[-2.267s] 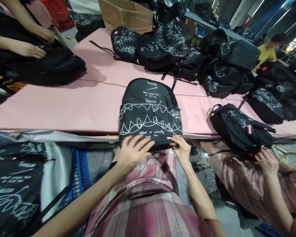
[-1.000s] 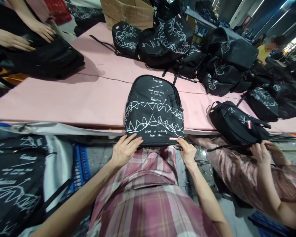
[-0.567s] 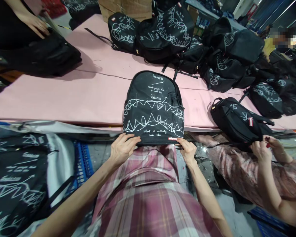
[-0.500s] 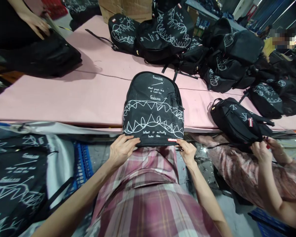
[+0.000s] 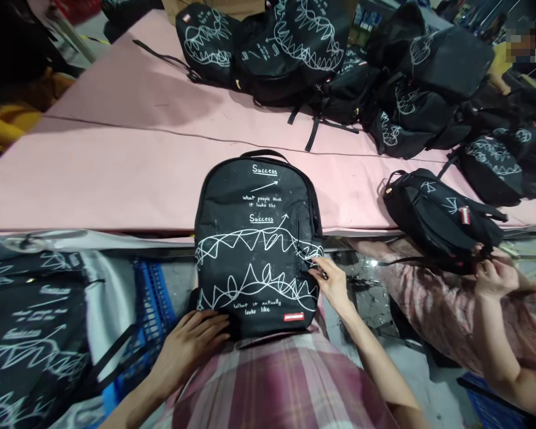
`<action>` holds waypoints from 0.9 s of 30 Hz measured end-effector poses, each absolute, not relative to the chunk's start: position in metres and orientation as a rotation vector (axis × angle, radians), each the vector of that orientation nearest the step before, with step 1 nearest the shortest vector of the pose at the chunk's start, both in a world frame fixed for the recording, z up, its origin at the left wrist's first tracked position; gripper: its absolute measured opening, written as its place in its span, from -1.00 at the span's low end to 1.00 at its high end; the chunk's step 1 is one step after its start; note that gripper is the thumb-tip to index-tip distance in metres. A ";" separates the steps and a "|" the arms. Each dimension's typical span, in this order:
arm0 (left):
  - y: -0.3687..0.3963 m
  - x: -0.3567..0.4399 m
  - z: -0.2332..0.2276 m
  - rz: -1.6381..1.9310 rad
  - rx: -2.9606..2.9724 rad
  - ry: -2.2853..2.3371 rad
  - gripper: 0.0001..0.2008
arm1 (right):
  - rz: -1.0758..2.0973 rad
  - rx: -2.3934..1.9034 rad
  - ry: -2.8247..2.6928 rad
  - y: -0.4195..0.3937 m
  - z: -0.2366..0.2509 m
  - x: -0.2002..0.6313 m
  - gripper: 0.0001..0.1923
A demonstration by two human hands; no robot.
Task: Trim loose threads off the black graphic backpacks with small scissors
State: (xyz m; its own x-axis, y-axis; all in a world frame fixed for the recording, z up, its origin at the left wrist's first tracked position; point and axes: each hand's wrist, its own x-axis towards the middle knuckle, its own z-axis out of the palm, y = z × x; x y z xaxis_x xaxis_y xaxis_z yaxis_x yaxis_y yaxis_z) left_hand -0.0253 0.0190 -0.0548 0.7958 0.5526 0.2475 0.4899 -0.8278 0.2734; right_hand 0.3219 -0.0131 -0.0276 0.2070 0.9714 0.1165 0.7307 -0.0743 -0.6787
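Note:
A black backpack [image 5: 254,244] with white lettering, scribbled white lines and a red label stands tilted on my lap against the table edge. My left hand [image 5: 201,333] holds its lower left corner, fingers laid over the front and the thumb hidden. At the bag's right side, my right hand [image 5: 333,280] is closed beside the vertical front zip. A small dark tool [image 5: 324,274] shows between its fingers, too small to make out fully. The thumb and index fingertip touch the fabric there.
A pink-covered table [image 5: 116,155] stretches ahead. Several black backpacks [image 5: 312,47] are heaped along its far side. To the right, a person's hand [image 5: 495,277] works at another backpack [image 5: 442,220]. More printed bags [image 5: 27,333] lie at lower left by a blue crate [image 5: 154,292].
The backpack has come down and nearer, onto my lap. My right hand has left its lower right corner for the side zip. The person at upper left has moved the bag there out of view.

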 end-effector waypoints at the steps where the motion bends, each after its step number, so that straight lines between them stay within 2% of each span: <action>1: 0.027 -0.014 -0.051 0.517 2.761 0.858 -0.80 | 0.413 -1.905 -1.631 0.004 -0.026 0.320 -0.67; 4: 0.052 0.027 -0.037 0.622 2.667 0.883 -0.81 | 0.280 -2.131 -1.828 0.043 -0.021 0.310 -0.55; 9: 0.084 0.094 -0.030 0.639 2.376 0.900 -0.76 | 0.308 -2.395 -1.882 0.054 -0.016 0.312 -0.68; 15: 0.122 0.164 -0.021 0.453 2.146 1.179 -0.71 | 0.342 -2.236 -2.042 0.024 -0.017 0.314 -0.72; 18: 0.131 0.192 -0.009 0.229 2.190 1.381 -0.55 | 0.482 -2.097 -2.184 -0.020 -0.025 0.306 -0.75; 20: 0.131 0.203 -0.005 0.102 2.250 1.423 -0.42 | 0.657 -1.972 -2.093 -0.042 -0.031 0.308 -0.77; 23: 0.132 0.208 -0.008 -0.037 2.276 1.419 -0.34 | 0.878 -1.869 -1.645 -0.033 -0.038 0.337 -0.82; 25: 0.135 0.206 -0.013 -0.087 2.209 1.405 -0.36 | 0.754 -2.053 -1.242 0.005 -0.044 0.370 -0.70; 27: 0.140 0.203 -0.019 -0.083 2.120 1.376 -0.44 | 0.601 -2.172 -1.099 0.055 -0.053 0.406 -0.68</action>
